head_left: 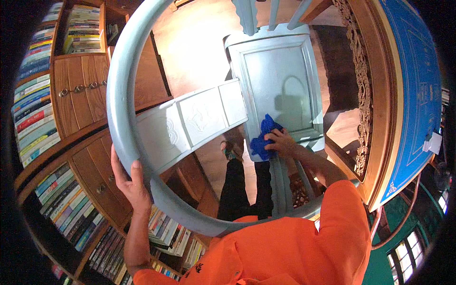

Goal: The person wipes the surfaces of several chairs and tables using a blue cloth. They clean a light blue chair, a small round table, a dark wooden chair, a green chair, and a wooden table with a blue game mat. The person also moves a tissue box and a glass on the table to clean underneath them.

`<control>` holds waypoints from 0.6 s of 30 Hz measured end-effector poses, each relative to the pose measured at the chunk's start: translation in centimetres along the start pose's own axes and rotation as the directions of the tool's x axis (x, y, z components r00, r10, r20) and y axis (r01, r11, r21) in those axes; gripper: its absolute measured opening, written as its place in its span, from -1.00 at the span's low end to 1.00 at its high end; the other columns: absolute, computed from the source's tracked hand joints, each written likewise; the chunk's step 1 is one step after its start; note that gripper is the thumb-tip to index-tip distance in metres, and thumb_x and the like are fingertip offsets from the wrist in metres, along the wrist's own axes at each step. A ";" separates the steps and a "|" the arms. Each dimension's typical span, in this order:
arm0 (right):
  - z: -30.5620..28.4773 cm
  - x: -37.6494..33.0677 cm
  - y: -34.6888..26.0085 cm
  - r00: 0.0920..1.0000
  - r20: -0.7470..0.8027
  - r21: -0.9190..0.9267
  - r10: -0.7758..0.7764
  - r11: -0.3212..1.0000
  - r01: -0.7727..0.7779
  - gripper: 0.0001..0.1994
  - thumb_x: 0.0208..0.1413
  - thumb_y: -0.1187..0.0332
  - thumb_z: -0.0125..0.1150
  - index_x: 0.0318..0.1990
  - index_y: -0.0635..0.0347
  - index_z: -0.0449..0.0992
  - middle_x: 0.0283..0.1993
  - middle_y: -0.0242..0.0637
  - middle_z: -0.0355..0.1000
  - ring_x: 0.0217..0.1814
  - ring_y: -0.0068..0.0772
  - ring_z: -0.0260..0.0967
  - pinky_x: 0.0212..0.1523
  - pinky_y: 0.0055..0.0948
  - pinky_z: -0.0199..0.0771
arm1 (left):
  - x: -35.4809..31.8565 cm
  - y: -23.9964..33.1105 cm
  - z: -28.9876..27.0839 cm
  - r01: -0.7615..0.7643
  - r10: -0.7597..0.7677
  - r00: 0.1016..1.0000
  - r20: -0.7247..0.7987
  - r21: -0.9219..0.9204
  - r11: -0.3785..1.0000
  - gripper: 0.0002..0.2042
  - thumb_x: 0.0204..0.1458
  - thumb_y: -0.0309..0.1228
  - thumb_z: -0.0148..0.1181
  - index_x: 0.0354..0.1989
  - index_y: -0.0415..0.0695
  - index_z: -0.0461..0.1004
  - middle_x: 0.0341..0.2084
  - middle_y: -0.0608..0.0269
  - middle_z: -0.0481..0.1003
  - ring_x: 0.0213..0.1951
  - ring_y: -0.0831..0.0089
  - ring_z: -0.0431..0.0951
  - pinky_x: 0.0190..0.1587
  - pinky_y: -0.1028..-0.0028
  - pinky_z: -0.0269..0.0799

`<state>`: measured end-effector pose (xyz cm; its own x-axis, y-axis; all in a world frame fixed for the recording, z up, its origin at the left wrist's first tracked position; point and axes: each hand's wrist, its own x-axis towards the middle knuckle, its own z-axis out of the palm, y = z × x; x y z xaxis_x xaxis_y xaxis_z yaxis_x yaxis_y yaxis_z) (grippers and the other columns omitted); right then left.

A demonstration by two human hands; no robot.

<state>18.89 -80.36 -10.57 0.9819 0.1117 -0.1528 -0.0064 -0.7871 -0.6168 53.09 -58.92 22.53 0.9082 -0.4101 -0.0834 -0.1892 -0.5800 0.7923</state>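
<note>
A pale blue-grey wooden armchair fills the middle, with a curved top rail (124, 99) sweeping round from the top to my waist. My left hand (130, 185) grips this rail at its left lower part, thumb on top and fingers round the outer side. Bunched in my right hand (283, 143) is a blue cloth (261, 142), pressed on the near left corner of the chair's seat (280, 90). My right fingertips are partly hidden in the folds. A carved panel (199, 116) of the chair slants between the rail and the seat.
Wooden bookcases with drawers (80, 90) and rows of books (71, 204) line the left. A carved wooden table edge (363, 95) with a blue board (408, 104) stands close at right. My feet (232, 149) are on the wood floor below the chair.
</note>
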 end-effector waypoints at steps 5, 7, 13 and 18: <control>-3.8 -9.9 7.3 0.971 -0.035 -0.083 0.237 0.968 -0.239 -0.70 -0.30 0.42 0.28 -0.30 -0.17 0.56 0.07 -0.38 0.29 0.16 -0.16 0.18 0.11 -0.01 0.17 | 0.0 0.0 0.1 -0.038 0.038 0.999 0.006 -0.016 0.999 -0.42 0.13 -0.41 0.09 0.33 -0.22 0.10 0.21 0.08 0.23 0.16 0.32 0.27 0.23 0.33 0.12; -5.4 -13.2 8.7 0.843 -0.142 -0.099 0.519 0.840 -0.534 -0.79 -0.34 0.39 0.32 -0.42 -0.08 0.57 -0.01 -0.34 0.34 0.12 -0.15 0.24 0.07 -0.06 0.23 | 0.1 0.2 0.3 -0.065 0.066 0.998 0.023 -0.037 0.997 -0.43 0.12 -0.44 0.09 0.32 -0.23 0.11 0.20 0.08 0.25 0.15 0.33 0.29 0.22 0.33 0.14; -4.8 -7.6 9.9 0.197 -0.367 0.811 0.909 0.416 -0.411 -0.60 -0.13 0.60 0.10 -0.03 0.24 0.46 -0.22 -0.19 0.49 -0.16 -0.30 0.44 -0.02 -0.37 0.40 | 0.4 0.4 0.4 -0.096 0.098 0.994 0.050 -0.046 0.994 -0.42 0.12 -0.38 0.10 0.31 -0.26 0.10 0.17 0.00 0.24 0.15 0.27 0.27 0.22 0.26 0.13; -1.7 8.6 7.4 0.459 -0.545 0.753 0.702 0.650 -0.101 -0.45 -0.11 0.54 0.22 0.15 0.24 0.35 -0.12 -0.26 0.48 -0.11 -0.41 0.40 -0.01 -0.41 0.40 | 0.5 1.1 0.3 -0.098 0.100 0.993 0.060 -0.034 0.995 -0.42 0.12 -0.39 0.09 0.31 -0.27 0.10 0.18 0.00 0.23 0.15 0.27 0.27 0.23 0.28 0.12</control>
<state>27.59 -86.24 -15.14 0.5488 -0.8319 -0.0824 -0.2461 -0.0665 -0.9670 53.22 -59.99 23.13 0.8606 -0.5078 -0.0397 -0.2649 -0.5127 0.8167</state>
